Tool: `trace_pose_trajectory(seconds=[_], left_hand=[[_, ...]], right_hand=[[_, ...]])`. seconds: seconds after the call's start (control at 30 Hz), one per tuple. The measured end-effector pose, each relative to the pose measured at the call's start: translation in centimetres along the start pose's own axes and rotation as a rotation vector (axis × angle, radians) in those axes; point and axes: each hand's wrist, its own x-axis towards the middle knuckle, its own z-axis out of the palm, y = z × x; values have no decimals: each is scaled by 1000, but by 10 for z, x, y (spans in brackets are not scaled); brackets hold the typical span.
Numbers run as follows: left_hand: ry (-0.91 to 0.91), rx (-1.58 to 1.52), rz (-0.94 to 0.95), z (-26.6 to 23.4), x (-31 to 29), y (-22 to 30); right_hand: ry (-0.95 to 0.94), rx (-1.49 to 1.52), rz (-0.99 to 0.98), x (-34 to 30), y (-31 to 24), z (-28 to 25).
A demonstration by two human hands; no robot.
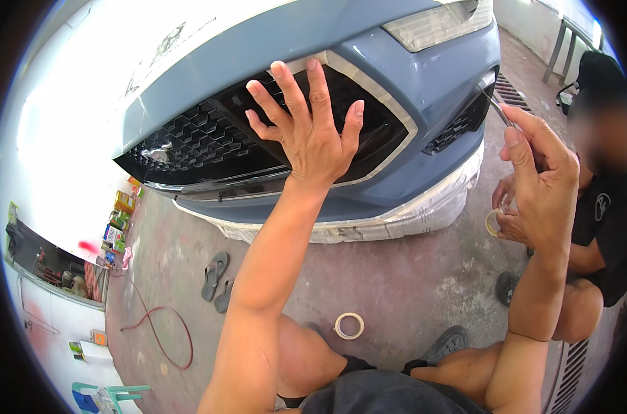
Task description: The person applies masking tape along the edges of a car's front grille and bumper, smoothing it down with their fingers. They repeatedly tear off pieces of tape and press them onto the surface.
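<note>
Left hand is wide open, fingers spread in front of the black grille on the grey-blue bumper, fingertips up by the masking tape edging it. Can't tell if the palm's actually touching. Right hand has a slim metal tool pinched between thumb and finger, tip right by the small side vent's upper corner.

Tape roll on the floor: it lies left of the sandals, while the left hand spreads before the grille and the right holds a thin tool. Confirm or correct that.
One error: in the head view the tape roll lies right of the sandals, not left. The left hand does spread before the grille, and the right hand holds a thin tool.
</note>
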Motion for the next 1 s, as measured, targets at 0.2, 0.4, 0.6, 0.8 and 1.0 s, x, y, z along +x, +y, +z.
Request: trace_pose_trajectory(seconds=[0.2, 0.4, 0.6, 0.8, 1.0], left_hand=[[100, -68, 63, 7, 0, 4], [46, 62, 47, 8, 6, 2], [120, -85, 100, 6, 1, 0], [98, 12, 132, 3, 5, -2], [91, -24, 39, 2, 7, -6]], right_hand=[[9, 66, 55, 0, 5, 5], [-6, 64, 40, 3, 9, 11], [-2, 58, 23, 4, 8, 18], [6, -1, -65, 4, 11, 20], [12, -21, -73, 4, 11, 20]])
